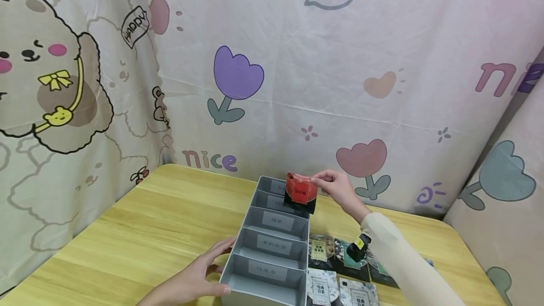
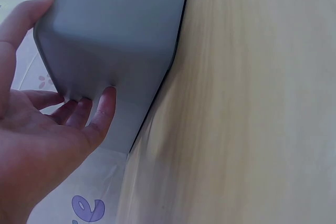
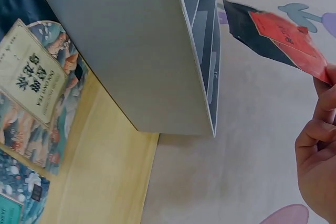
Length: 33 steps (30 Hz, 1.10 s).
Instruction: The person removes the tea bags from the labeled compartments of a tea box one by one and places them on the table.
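Observation:
My right hand (image 1: 335, 188) pinches a red-and-black tea packet (image 1: 301, 191) by its upper corner. The packet hangs over the far compartments of a long grey divided box (image 1: 308, 230), overlapping the far right rim in the head view. In the right wrist view, the packet (image 3: 283, 38) is tilted, and the fingers hold its red end. My left hand (image 1: 197, 270) holds the box at its near left corner. In the left wrist view, its bent fingers (image 2: 107, 108) press the side wall (image 2: 121, 66), and its thumb lies at the edge.
To the right of the box, several tea packets lie on the wooden table (image 1: 170, 211): a yellow-labelled one (image 1: 320, 250), green-labelled ones (image 1: 352, 259) and white ones (image 1: 322, 287). The compartments carry paper labels (image 1: 277, 221). A patterned curtain (image 1: 297, 60) hangs behind the table.

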Each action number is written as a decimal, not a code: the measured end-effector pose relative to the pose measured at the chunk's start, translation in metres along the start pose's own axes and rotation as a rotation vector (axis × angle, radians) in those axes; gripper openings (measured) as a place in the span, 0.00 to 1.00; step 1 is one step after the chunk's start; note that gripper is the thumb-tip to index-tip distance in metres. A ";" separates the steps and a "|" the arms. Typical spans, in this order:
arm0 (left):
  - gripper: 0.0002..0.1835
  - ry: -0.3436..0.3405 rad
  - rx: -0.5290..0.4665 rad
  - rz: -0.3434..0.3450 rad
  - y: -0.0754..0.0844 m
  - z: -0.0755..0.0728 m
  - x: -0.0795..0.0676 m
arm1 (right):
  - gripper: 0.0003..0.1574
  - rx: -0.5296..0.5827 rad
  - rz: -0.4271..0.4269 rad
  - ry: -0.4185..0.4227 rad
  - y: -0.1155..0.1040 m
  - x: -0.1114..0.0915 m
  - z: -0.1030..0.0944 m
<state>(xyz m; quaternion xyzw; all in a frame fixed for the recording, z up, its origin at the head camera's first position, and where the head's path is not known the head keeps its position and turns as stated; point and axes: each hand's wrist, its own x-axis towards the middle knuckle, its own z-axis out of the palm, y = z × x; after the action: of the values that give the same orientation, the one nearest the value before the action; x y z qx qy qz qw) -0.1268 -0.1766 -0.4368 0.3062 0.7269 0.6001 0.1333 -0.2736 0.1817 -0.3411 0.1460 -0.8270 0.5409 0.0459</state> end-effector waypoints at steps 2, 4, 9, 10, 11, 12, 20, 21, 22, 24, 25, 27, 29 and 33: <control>0.43 -0.004 -0.008 0.004 0.000 0.000 0.001 | 0.14 0.012 0.011 0.000 0.000 -0.004 -0.002; 0.43 -0.004 -0.011 0.010 0.000 0.000 0.001 | 0.15 0.030 0.012 0.002 -0.001 -0.008 -0.003; 0.43 0.002 -0.007 0.029 -0.001 0.001 0.001 | 0.15 0.076 0.013 0.007 -0.001 -0.015 -0.006; 0.43 0.004 -0.004 0.030 -0.001 0.001 0.001 | 0.15 0.081 0.011 0.006 -0.001 -0.017 -0.006; 0.43 0.003 -0.005 0.038 -0.001 0.001 0.001 | 0.15 0.089 0.008 0.005 -0.001 -0.018 -0.007; 0.43 0.002 -0.002 0.043 0.000 0.001 0.001 | 0.15 0.099 0.004 0.002 -0.001 -0.020 -0.007; 0.43 -0.005 -0.021 0.048 -0.001 0.000 0.003 | 0.16 0.144 -0.014 0.022 -0.007 -0.037 -0.008; 0.43 -0.007 -0.028 0.048 -0.001 0.000 0.003 | 0.15 0.146 -0.016 0.020 -0.007 -0.040 -0.007; 0.43 -0.008 -0.031 0.053 -0.002 0.000 0.003 | 0.15 0.148 -0.020 0.017 -0.007 -0.042 -0.006; 0.43 -0.009 -0.027 0.058 -0.002 0.000 0.003 | 0.15 0.156 -0.021 0.007 -0.007 -0.048 -0.004; 0.43 -0.009 -0.027 0.051 -0.002 0.000 0.003 | 0.15 0.160 -0.021 -0.001 -0.006 -0.051 -0.002; 0.43 -0.008 -0.021 0.037 -0.001 0.000 0.003 | 0.14 0.169 -0.009 -0.011 -0.005 -0.056 0.001; 0.43 -0.008 -0.020 0.021 0.001 0.000 0.002 | 0.14 0.175 0.008 -0.017 -0.004 -0.061 0.005; 0.43 -0.009 -0.025 0.003 0.002 0.000 0.002 | 0.13 0.189 0.058 -0.010 -0.001 -0.070 0.009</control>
<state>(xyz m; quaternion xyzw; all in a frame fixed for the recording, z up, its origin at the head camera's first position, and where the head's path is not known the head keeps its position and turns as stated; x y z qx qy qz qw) -0.1277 -0.1750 -0.4341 0.3081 0.7183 0.6080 0.1394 -0.2063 0.1864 -0.3607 0.1286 -0.7764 0.6169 0.0121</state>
